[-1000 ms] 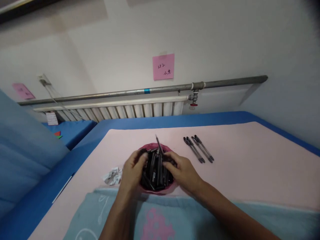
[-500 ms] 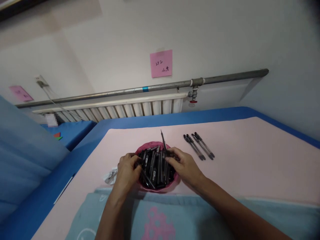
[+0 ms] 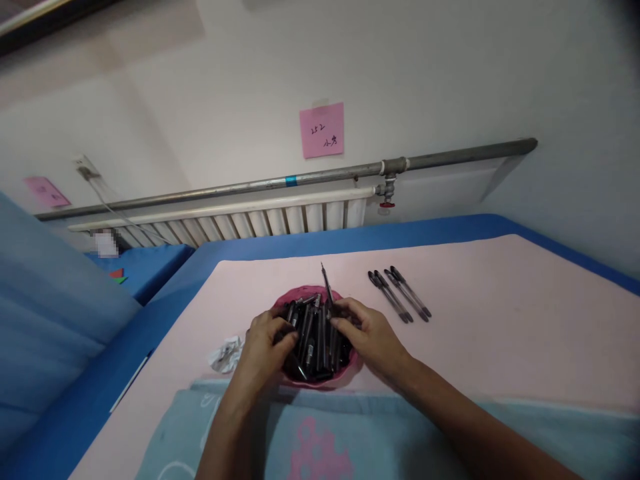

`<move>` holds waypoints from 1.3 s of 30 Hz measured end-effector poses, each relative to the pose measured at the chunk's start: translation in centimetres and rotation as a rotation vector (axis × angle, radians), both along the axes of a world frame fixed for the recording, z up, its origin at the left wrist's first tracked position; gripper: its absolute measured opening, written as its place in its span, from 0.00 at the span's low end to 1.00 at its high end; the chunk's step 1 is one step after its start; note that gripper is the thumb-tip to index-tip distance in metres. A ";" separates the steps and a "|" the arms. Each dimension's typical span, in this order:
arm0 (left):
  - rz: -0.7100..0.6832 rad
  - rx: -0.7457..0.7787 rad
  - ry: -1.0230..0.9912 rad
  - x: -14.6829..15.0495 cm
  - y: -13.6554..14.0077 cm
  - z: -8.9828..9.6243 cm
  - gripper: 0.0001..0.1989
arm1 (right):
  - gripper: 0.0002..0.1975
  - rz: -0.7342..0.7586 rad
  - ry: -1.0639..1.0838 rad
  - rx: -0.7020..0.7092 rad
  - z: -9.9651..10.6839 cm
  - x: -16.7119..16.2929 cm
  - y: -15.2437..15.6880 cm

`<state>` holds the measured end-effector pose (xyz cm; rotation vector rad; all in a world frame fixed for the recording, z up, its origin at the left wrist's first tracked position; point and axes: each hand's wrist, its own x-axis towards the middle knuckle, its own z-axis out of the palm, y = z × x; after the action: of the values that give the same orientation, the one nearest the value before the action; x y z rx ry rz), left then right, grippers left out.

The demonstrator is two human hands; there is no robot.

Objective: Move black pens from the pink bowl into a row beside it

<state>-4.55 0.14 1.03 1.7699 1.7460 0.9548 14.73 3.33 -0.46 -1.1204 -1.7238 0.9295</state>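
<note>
A round pink basket (image 3: pixel 295 293) full of dark pens and caps (image 3: pixel 313 340) stands between my hands on the pink sheet. My right hand (image 3: pixel 367 333) is closed on an uncapped pen (image 3: pixel 326 280), its tip pointing up and away over the basket's far rim. At the basket's left side my left hand (image 3: pixel 267 343) has its fingers curled in among the pens; what they pinch, if anything, is hidden. Several capped pens (image 3: pixel 400 293) lie side by side on the sheet to the right of the basket.
Crumpled white paper (image 3: pixel 226 355) lies left of my left hand. A light blue patterned cloth (image 3: pixel 375 433) covers the near edge. Behind the blue tabletop edge (image 3: pixel 350 231) run a white radiator (image 3: pixel 270 217) and a metal pipe (image 3: pixel 450 153). A blue curtain (image 3: pixel 50 320) hangs at left.
My left hand has shifted slightly right and further over the pens, its fingers curling in more. The right hand keeps the pen in nearly the same place. The view has moved a little.
</note>
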 end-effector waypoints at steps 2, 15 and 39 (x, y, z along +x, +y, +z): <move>0.116 -0.009 -0.399 -0.5 0.1 0.3 0.09 | 0.11 0.030 -0.033 0.030 0.2 0.0 -0.3; 0.358 -0.071 -1.197 -1.3 0.4 1.2 0.06 | 0.13 0.257 -0.357 0.311 1.1 -0.4 -1.6; 0.164 -0.146 -1.040 1.5 0.4 0.2 0.11 | 0.11 0.291 -0.154 0.083 1.2 -0.9 -2.0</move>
<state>-3.06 0.50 1.27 0.7554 1.2045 1.4149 13.79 1.36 0.71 -0.9218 -2.0721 0.9561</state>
